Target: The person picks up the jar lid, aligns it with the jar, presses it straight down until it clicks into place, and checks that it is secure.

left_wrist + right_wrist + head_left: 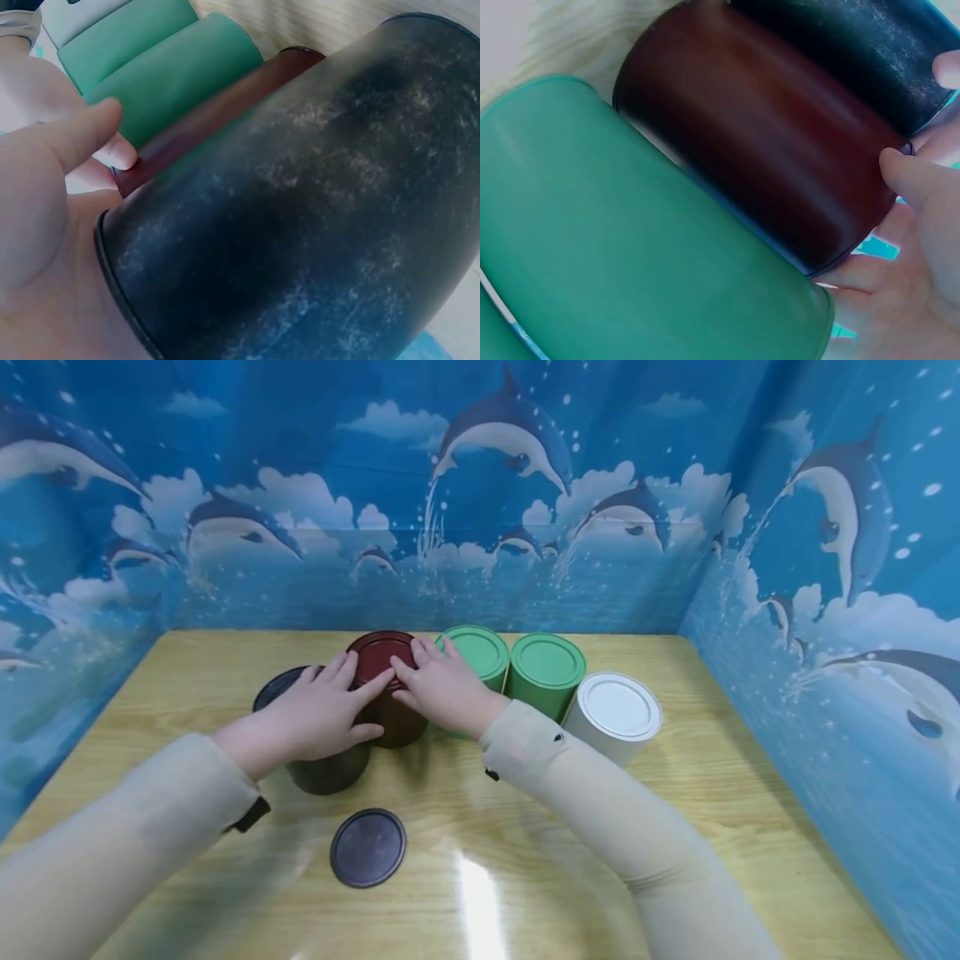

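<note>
The left hand (315,714) lies flat-fingered over the black can (322,760), fingertips on the red can (386,693) standing between black and green cans (480,656); the right hand (442,689) presses its lid likewise, neither clasping; stiff, smooth, probably light, best held round its sides; glossy wooden table (675,793), dolphin-print walls (825,527).

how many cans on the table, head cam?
5, in a row: black can under the left hand, dark red can under both hands, two green cans, white can rightmost. None seem hidden.
</note>
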{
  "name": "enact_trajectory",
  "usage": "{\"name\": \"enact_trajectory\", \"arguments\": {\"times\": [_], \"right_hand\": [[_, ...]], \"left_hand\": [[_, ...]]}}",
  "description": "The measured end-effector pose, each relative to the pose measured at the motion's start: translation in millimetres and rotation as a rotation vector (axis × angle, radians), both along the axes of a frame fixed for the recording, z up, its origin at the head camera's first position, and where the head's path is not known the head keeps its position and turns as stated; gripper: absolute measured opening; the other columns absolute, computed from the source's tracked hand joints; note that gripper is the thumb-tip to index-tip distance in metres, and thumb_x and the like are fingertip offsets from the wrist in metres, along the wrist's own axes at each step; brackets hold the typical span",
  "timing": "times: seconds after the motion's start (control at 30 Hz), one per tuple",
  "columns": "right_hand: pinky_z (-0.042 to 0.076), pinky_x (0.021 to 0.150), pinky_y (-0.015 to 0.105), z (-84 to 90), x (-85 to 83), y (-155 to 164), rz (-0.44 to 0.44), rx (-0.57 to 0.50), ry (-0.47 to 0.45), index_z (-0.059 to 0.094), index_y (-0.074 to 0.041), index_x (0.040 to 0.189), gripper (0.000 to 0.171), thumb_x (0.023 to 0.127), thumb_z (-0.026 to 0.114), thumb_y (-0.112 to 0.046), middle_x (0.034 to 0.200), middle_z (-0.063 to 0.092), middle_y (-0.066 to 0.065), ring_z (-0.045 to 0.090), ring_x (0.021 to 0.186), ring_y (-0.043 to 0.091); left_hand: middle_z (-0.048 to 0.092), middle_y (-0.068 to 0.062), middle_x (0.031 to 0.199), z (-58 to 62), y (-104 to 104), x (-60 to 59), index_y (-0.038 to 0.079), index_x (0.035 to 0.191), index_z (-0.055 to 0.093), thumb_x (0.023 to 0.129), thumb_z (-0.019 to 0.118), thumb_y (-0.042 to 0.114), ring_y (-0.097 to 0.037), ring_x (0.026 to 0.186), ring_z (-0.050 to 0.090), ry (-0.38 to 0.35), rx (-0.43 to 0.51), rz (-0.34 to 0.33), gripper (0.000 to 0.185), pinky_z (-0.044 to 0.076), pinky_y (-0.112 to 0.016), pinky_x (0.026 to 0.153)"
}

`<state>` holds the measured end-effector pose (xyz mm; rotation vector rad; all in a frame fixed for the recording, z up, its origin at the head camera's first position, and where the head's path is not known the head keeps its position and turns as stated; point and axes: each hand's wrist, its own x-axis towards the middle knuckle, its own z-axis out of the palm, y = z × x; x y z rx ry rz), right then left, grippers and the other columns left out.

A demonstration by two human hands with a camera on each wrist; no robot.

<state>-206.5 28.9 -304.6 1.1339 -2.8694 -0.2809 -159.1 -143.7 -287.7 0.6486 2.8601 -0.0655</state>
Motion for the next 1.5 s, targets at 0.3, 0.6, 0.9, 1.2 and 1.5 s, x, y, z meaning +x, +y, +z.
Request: {"name": "enact_trajectory", "arguments": {"times": [0.3, 0.6, 0.9, 1.2, 1.5], "right_hand": [[0.018, 0.11, 0.05, 0.6, 1.4, 0.1, 0.006, 0.02, 0.054, 0.038, -0.017, 0.145, 0.054, 0.099, 0.038, -0.045, 0.146, 0.034, 0.017, 0.028, 0.136, 0.027], [0.018, 0.11, 0.05, 0.9, -0.7, -1.6, -0.002, 0.04, 0.036, 0.036, -0.018, 0.146, 0.055, 0.098, 0.037, -0.046, 0.147, 0.033, 0.016, 0.028, 0.136, 0.027], [0.019, 0.109, 0.05, 1.3, -0.9, -2.1, 0.004, 0.069, 0.027, 0.035, -0.017, 0.146, 0.056, 0.099, 0.034, -0.046, 0.147, 0.032, 0.018, 0.028, 0.136, 0.028], [0.018, 0.11, 0.05, 2.7, -1.8, -1.0, 0.026, 0.078, -0.03, 0.026, -0.014, 0.149, 0.059, 0.099, 0.035, -0.045, 0.151, 0.022, 0.016, 0.018, 0.139, 0.028], [0.019, 0.11, 0.045, 2.3, -7.3, -3.5, 0.001, 0.08, -0.088, 0.012, -0.005, 0.149, 0.074, 0.096, 0.04, -0.049, 0.155, 0.01, 0.012, 0.014, 0.141, 0.024]], "left_hand": [[0.015, -0.037, 0.145, -0.7, -2.0, 1.0, 0.013, 0.15, 0.022, 0.087, 0.061, 0.047, -0.05, 0.133, 0.015, 0.032, 0.032, -0.056, 0.082, 0.019, -0.065, 0.101], [0.03, -0.032, 0.142, 5.9, 6.3, -9.0, 0.008, 0.146, 0.034, 0.086, 0.061, 0.051, -0.048, 0.131, 0.024, 0.093, -0.023, 0.023, 0.079, 0.024, -0.065, 0.099], [0.007, -0.028, 0.15, -5.0, 20.2, -31.7, -0.002, 0.148, 0.013, 0.085, 0.063, 0.048, -0.044, 0.137, 0.01, 0.049, -0.072, 0.044, 0.095, 0.021, -0.064, 0.102], [0.002, -0.025, 0.152, -8.2, 17.5, -42.9, -0.004, 0.148, 0.008, 0.089, 0.06, 0.043, -0.042, 0.138, 0.005, -0.008, -0.041, 0.044, 0.091, 0.016, -0.061, 0.105], [0.005, -0.024, 0.152, -8.4, 17.2, -42.8, -0.003, 0.148, 0.011, 0.09, 0.059, 0.041, -0.044, 0.137, 0.008, 0.016, -0.037, -0.014, 0.087, 0.016, -0.057, 0.107]]}}
